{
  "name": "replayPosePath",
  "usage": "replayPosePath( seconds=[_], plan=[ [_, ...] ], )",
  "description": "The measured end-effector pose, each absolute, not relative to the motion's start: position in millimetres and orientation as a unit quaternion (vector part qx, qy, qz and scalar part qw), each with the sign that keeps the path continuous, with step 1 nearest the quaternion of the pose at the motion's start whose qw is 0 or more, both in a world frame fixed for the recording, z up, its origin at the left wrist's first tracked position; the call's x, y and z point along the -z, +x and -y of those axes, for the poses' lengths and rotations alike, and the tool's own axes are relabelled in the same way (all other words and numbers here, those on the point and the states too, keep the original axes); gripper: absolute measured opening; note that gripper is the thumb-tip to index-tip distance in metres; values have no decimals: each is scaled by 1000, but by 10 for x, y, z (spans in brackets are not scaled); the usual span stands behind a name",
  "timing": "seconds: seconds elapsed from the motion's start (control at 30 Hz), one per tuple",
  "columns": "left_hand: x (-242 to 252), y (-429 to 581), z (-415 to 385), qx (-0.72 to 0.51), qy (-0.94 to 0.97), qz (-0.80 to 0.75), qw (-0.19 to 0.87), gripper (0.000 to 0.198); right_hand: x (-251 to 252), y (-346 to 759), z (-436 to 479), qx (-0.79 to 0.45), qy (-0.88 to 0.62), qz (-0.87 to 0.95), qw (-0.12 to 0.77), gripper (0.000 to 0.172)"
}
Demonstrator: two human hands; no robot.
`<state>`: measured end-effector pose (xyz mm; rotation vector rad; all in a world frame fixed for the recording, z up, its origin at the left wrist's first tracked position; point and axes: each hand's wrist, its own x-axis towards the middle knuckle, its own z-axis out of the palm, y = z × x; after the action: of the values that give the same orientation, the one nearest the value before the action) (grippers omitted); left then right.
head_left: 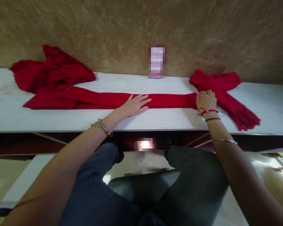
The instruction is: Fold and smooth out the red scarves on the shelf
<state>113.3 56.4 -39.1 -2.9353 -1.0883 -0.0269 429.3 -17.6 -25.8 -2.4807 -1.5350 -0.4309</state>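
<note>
A white wood-grain table (155, 121) runs across the view, its far edge against a brown marbled wall (108, 31). A small blurred-out card (157, 61) stands upright at the table's back edge, touching that wall. Below the table's front edge is a dark seat (141, 185) over a pale floor (4, 175).

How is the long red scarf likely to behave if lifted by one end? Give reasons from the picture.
Probably floppy: the red scarf lies limp on the white table and folds over itself beside the right hand. Likely light, being a thin strip. Its fringe would probably dangle; pushed, it may bunch rather than slide.
</note>
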Motion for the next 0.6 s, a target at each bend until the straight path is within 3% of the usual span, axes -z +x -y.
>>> replayPosePath(
  seconds=[0.17,0.33,0.6],
  plan=[
    [395,1132,-566,8,-937,348,8,51,217,3968,80,105,-769,626,73,37],
    [385,1131,-555,4,-937,351,0,51,297,3960,58,94,-797,596,33,37],
    [409,1132,-580,10,-937,348,1,51,254,4233,163,127,-841,520,80,39]
  ],
)
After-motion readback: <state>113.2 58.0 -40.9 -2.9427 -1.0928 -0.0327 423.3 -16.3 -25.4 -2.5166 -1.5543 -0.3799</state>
